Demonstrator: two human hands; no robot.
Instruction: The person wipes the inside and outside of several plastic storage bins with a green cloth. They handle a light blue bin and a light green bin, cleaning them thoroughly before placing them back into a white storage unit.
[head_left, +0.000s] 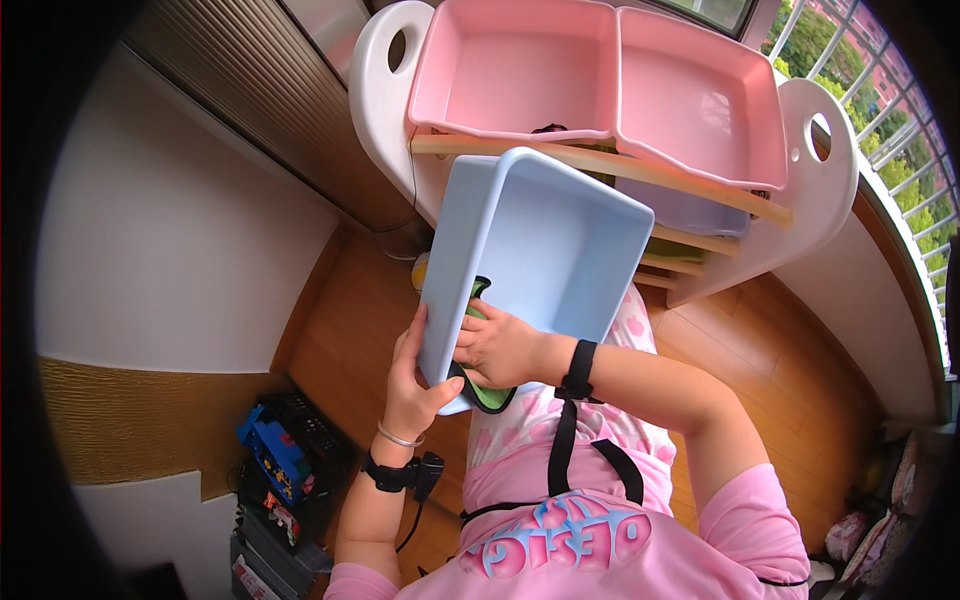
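Observation:
A light blue plastic storage bin (562, 240) is tilted up in front of me, its hollow facing me. My left hand (412, 386) grips its lower left corner, thumb over the rim and fingers along the outer side. Inside, my right hand (499, 345) presses a green cloth with black edging (491, 395) against the bin's left wall. Part of the cloth is hidden under my fingers, and one end hangs over the near rim.
A white-sided rack (817, 172) with wooden rails stands ahead. It carries two pink bins (525, 75), (697, 97) on top and a lavender bin (682, 202) lower down. Toys, including a blue one (274, 454), lie at left. A barred window (892, 112) is at right.

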